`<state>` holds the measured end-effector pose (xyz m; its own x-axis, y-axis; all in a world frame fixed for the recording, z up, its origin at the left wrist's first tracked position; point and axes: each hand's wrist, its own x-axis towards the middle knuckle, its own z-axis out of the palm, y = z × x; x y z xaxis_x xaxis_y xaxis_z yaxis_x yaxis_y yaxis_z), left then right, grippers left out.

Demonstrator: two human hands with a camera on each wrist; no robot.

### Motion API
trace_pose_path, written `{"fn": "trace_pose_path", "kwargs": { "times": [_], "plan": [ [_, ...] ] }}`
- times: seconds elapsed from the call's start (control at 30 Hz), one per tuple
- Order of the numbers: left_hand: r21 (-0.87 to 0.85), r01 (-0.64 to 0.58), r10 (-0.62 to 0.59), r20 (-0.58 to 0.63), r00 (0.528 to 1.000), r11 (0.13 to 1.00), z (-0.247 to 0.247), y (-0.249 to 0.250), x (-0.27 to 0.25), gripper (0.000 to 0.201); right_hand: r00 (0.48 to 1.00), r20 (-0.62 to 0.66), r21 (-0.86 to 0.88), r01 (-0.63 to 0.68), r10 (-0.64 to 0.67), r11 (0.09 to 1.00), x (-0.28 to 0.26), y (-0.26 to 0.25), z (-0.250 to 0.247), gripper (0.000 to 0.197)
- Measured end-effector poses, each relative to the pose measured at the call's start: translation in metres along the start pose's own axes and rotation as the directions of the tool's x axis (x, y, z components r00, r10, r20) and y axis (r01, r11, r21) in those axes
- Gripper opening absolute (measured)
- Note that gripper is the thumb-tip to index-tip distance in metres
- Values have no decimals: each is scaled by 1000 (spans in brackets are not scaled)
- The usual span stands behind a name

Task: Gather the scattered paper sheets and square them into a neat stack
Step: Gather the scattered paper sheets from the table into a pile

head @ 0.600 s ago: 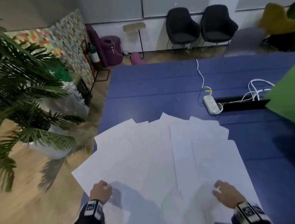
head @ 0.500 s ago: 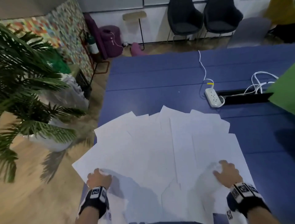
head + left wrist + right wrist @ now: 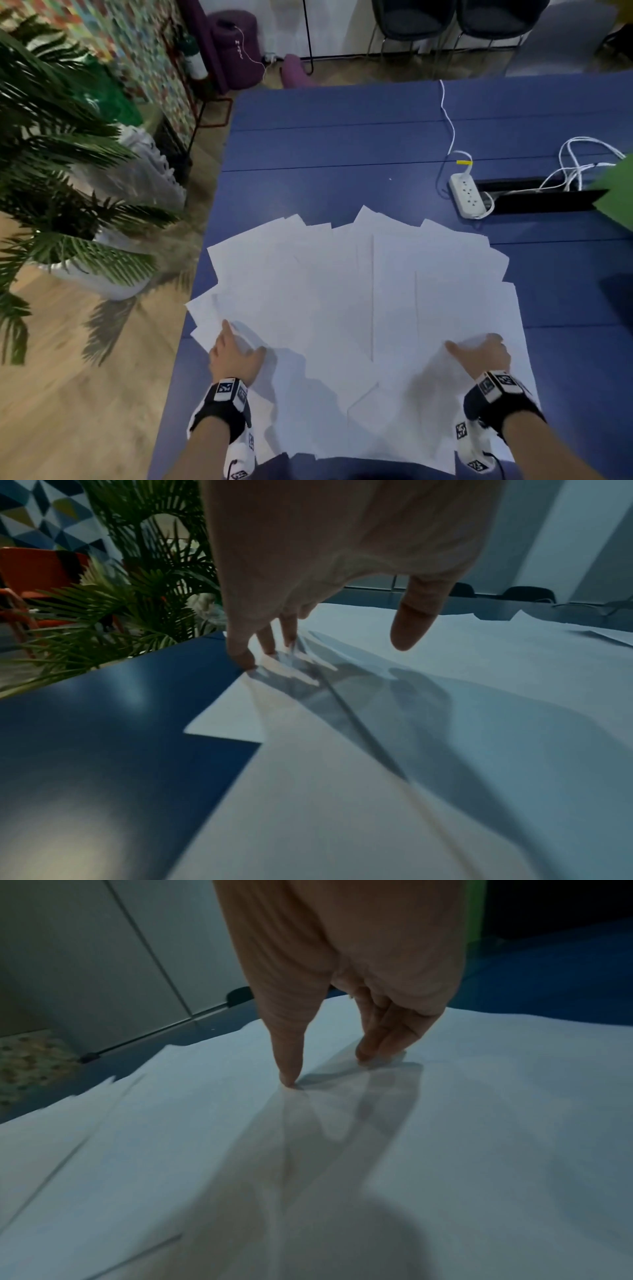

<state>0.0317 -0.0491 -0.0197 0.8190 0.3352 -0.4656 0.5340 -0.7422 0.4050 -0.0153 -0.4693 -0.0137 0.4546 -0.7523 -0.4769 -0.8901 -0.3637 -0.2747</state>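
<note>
Several white paper sheets [image 3: 359,291] lie fanned and overlapping across the near part of the blue table [image 3: 325,154]. My left hand [image 3: 239,346] is at the fan's left edge. In the left wrist view its straight fingers [image 3: 240,653] press down on the sheets' edge [image 3: 240,712], where the paper buckles slightly, and the thumb [image 3: 407,631] hovers above the paper. My right hand [image 3: 478,347] rests on the right side of the fan. In the right wrist view its thumb [image 3: 287,1077] and fingertips [image 3: 373,1047] press on the top sheet [image 3: 479,1123]. Neither hand grips anything.
A white power strip [image 3: 467,195] with white cables [image 3: 575,164] lies beyond the sheets at the right, beside a black cable slot [image 3: 541,200] and a green object [image 3: 616,202]. A potted palm [image 3: 51,171] stands off the table's left edge. Dark chairs [image 3: 411,20] stand at the back.
Both hands have slid forward over the sheets, away from me. The left sheets have been pushed inward, off the table's left edge. The head view has tilted down.
</note>
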Motion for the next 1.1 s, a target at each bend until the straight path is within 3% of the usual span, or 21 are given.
{"fn": "trace_pose_path", "kwargs": {
  "times": [0.07,0.13,0.23,0.33,0.4,0.5,0.57,0.67,0.73,0.83,1.0,1.1],
  "plan": [
    [-41,-94,96,56,994,995,-1,7,5,98,994,56,-84,99,-95,991,0,-9,-2,80],
    [-90,-133,137,37,990,987,-5,11,13,91,992,80,-124,108,-98,986,4,-15,-14,69],
    [-130,31,-45,-103,994,991,-16,11,22,79,999,13,-75,-52,53,996,26,0,-32,96],
    [-142,191,-206,-105,973,971,-23,10,29,77,980,-47,-13,-196,195,981,42,17,-38,113],
    [-208,232,-250,-68,966,950,-24,18,34,79,982,-62,30,-178,179,984,45,11,-38,107],
    [-252,303,-314,-3,949,919,-22,39,41,82,996,8,124,-90,90,988,45,-14,-30,77],
    [-295,326,-343,-7,939,898,-17,50,45,86,997,67,223,-57,43,973,49,-25,-26,72],
    [-306,300,-320,-17,947,903,-11,60,51,87,994,106,214,-36,14,976,42,-45,-24,45],
    [-237,290,-300,-8,954,927,-13,63,50,84,986,161,161,-76,50,984,49,-50,-15,66],
    [-58,269,-270,-12,963,962,-17,63,49,77,985,173,15,-16,13,1000,49,-53,1,80],
    [-198,127,-110,97,989,972,-9,68,48,50,983,146,284,65,-110,956,4,-82,10,65],
    [-304,144,-100,155,983,942,-5,72,44,29,976,182,404,38,-121,914,-7,-85,20,80]
  ]
}}
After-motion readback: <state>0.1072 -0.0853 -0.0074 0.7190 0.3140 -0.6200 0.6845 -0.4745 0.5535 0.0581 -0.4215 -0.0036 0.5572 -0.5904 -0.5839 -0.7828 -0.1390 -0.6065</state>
